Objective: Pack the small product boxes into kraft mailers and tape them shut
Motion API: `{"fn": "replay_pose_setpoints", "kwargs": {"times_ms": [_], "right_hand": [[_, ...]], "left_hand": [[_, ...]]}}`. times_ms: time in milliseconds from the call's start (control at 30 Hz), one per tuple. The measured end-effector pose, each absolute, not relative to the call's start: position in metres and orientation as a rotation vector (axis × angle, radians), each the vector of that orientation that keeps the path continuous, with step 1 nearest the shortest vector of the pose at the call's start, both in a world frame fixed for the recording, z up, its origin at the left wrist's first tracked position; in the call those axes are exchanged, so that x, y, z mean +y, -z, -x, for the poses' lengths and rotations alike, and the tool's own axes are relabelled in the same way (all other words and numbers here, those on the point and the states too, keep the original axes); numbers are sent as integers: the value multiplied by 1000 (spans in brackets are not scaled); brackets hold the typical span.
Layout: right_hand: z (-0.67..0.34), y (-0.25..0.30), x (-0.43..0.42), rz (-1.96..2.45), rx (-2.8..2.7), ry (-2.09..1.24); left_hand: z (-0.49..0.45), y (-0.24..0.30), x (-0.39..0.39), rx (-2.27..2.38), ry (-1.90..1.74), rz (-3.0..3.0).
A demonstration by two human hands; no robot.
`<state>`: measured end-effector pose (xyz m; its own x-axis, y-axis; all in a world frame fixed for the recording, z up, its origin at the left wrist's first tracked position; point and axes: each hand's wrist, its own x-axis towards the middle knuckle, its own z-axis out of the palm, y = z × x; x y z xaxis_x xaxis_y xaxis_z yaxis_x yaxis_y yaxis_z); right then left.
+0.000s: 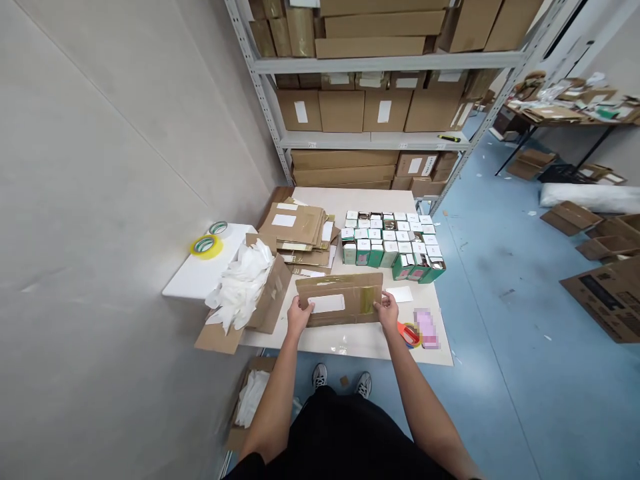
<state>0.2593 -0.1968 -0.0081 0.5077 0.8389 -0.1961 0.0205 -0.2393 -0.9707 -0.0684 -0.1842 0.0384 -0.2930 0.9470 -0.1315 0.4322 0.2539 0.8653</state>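
Note:
A flattened cardboard box (350, 308) with a white label and brown tape is held up at the front of the table. My left hand (299, 316) grips its left end, thumb on the near face. Its right end is pinched in my right hand (387, 311). Behind it lies a stack of flattened cardboard boxes (300, 227). Rows of small white-and-green boxes (390, 240) stand to the right of that stack. A white card (400, 294) lies just beyond my right hand, and an orange tape dispenser (410, 335) sits to its right.
An open carton of white paper (245, 280) stands at the left, near tape rolls (206, 247) on a white surface. Metal shelving (375, 140) full of cartons rises behind the table (330, 340). Another carton (253, 400) sits below on the left; several boxes lie on the right floor.

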Motion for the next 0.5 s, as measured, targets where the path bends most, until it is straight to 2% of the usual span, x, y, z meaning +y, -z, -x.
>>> {"fn": "replay_pose_setpoints", "kwargs": {"times_ms": [167,333,500], "right_hand": [[-250,34,-198,1788,-899,-847],[-219,50,-213,1858,-913,-1091],[-195,40,-232,1641,-773,-1122]], "left_hand": [[74,-11,-185,1814,-1028,-1246],[88,19,-193,1734,-921,-1211],[103,29,-202,1618,-914,-1220]]}}
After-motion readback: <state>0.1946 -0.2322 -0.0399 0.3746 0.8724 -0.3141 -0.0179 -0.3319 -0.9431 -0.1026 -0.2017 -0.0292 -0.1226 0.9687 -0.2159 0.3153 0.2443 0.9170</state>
